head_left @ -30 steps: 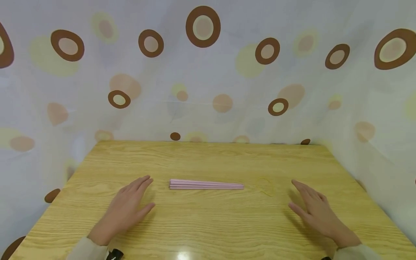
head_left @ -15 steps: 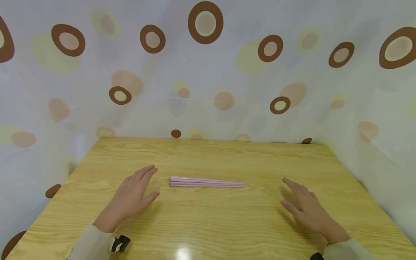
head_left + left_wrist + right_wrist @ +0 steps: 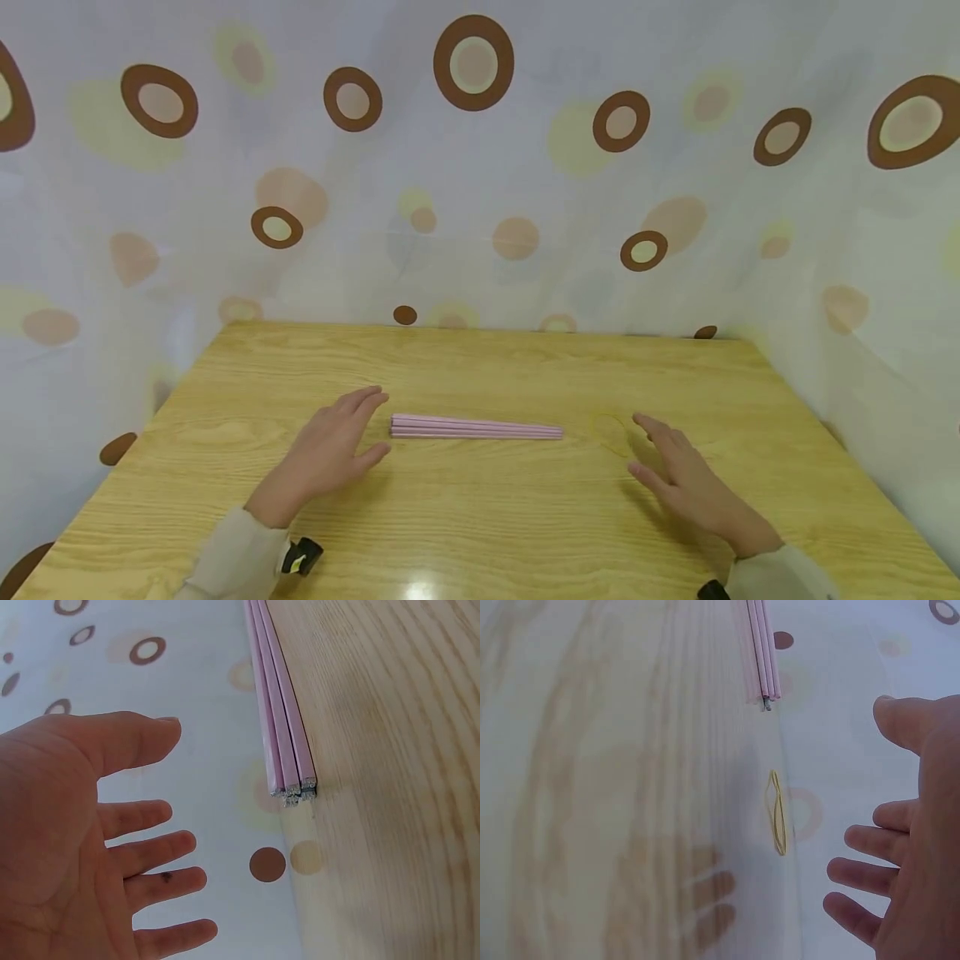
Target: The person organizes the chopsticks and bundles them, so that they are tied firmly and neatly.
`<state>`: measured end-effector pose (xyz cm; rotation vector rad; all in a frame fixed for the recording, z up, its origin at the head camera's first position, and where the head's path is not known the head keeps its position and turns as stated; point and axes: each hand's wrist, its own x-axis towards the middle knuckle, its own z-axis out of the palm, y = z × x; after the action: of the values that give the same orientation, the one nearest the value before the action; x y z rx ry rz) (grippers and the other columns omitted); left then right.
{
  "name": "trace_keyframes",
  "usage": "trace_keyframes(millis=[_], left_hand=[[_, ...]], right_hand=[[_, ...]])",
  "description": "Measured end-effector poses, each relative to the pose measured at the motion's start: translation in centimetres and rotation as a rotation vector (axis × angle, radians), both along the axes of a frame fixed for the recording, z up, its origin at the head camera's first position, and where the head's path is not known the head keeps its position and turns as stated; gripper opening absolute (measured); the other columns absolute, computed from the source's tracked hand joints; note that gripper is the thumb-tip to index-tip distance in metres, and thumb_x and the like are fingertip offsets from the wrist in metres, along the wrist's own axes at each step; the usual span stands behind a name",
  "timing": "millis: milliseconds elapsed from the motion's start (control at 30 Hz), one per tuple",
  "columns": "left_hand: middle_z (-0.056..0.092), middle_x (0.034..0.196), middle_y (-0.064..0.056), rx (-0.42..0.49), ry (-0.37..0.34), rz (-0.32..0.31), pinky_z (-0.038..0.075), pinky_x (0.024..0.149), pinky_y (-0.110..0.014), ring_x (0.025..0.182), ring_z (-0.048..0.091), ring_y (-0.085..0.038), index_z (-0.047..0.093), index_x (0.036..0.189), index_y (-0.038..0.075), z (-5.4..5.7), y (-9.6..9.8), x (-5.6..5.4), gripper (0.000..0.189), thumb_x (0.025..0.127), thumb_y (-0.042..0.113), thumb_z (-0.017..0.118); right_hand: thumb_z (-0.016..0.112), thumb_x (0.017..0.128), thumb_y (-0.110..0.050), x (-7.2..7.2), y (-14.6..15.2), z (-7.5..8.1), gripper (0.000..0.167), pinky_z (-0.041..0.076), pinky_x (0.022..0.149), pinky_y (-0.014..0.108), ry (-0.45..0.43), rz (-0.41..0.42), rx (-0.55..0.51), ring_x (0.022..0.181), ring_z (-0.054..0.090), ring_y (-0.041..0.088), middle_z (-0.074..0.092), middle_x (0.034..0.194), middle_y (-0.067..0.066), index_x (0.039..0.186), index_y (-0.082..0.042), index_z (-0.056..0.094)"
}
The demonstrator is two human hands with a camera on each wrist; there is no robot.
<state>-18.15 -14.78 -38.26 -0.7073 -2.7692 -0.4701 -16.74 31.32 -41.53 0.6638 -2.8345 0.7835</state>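
Observation:
A bundle of slim pink chopsticks lies crosswise on the wooden table, their thicker ends to the left and thinner ends to the right. My left hand hovers just left of the thick ends, fingers extended and thumb apart, holding nothing. In the left wrist view the silvery ends of the chopsticks face the open palm. Right of the bundle lies a thin yellow rubber band, loose on the tabletop. My right hand is held above the table beside the band, fingers spread, touching nothing.
The light wooden table reaches back to a pale curtain with brown ring patterns, which also hangs along both sides. Dark straps with small devices sit at both wrists, below light sleeves.
Both hands have moved inward, the left one rightward toward the chopsticks and the right one leftward toward the rubber band. The chopsticks and band lie where they were.

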Motion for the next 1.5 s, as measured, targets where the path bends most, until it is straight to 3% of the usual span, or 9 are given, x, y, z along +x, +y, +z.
trace_keyframes(millis=[567, 733, 867, 1067, 1333, 1500], left_hand=[[0.048, 0.139, -0.021, -0.011, -0.062, -0.061, 0.044, 0.093, -0.057, 0.125, 0.049, -0.038, 0.050, 0.133, -0.001, -0.7, 0.6, -0.9, 0.059, 0.085, 0.026, 0.072], [0.049, 0.140, -0.018, -0.017, -0.057, -0.092, 0.043, 0.095, -0.056, 0.126, 0.049, -0.036, 0.050, 0.132, -0.001, -1.1, 1.0, -1.6, 0.060, 0.084, 0.028, 0.073], [0.050, 0.139, -0.018, -0.028, -0.065, -0.085, 0.043, 0.095, -0.056, 0.126, 0.049, -0.037, 0.051, 0.131, -0.001, -1.2, 0.9, -2.0, 0.059, 0.084, 0.027, 0.073], [0.047, 0.142, -0.018, -0.018, -0.133, -0.076, 0.040, 0.099, -0.057, 0.129, 0.047, -0.037, 0.049, 0.134, 0.001, -1.5, 0.4, -2.1, 0.062, 0.084, 0.029, 0.072], [0.044, 0.144, -0.018, 0.033, -0.193, -0.117, 0.035, 0.103, -0.058, 0.130, 0.043, -0.040, 0.046, 0.137, 0.001, -1.3, 0.4, -2.6, 0.068, 0.082, 0.030, 0.073], [0.043, 0.145, -0.018, 0.024, -0.207, -0.119, 0.034, 0.104, -0.058, 0.131, 0.043, -0.039, 0.046, 0.138, 0.002, -1.5, 0.4, -3.0, 0.068, 0.083, 0.031, 0.072]], right_hand=[[0.057, 0.097, -0.020, -0.7, -0.9, -0.2, 0.058, 0.041, 0.087, 0.060, 0.019, 0.044, -0.011, 0.118, 0.043, 0.040, 0.039, 0.141, 0.025, 0.144, 0.005, 0.031], [0.060, 0.096, -0.018, -1.0, -0.9, -0.2, 0.059, 0.041, 0.087, 0.060, 0.021, 0.035, -0.010, 0.118, 0.043, 0.039, 0.040, 0.139, 0.024, 0.142, 0.005, 0.032], [0.060, 0.095, -0.016, -1.4, -1.3, -0.4, 0.059, 0.041, 0.088, 0.060, 0.023, 0.060, -0.036, 0.119, 0.043, 0.040, 0.040, 0.140, 0.024, 0.142, 0.006, 0.032], [0.059, 0.096, -0.017, -2.0, -2.2, -0.9, 0.058, 0.042, 0.089, 0.057, 0.016, 0.081, -0.035, 0.120, 0.044, 0.039, 0.041, 0.139, 0.023, 0.142, 0.006, 0.033], [0.065, 0.091, -0.009, -2.9, -3.1, -0.9, 0.055, 0.042, 0.089, 0.056, 0.156, 0.123, 0.011, 0.116, 0.048, 0.039, 0.049, 0.132, 0.024, 0.136, 0.009, 0.040], [0.065, 0.091, -0.007, -3.5, -3.6, -0.8, 0.054, 0.042, 0.090, 0.056, 0.138, 0.124, 0.008, 0.115, 0.048, 0.040, 0.048, 0.132, 0.025, 0.136, 0.009, 0.039]])
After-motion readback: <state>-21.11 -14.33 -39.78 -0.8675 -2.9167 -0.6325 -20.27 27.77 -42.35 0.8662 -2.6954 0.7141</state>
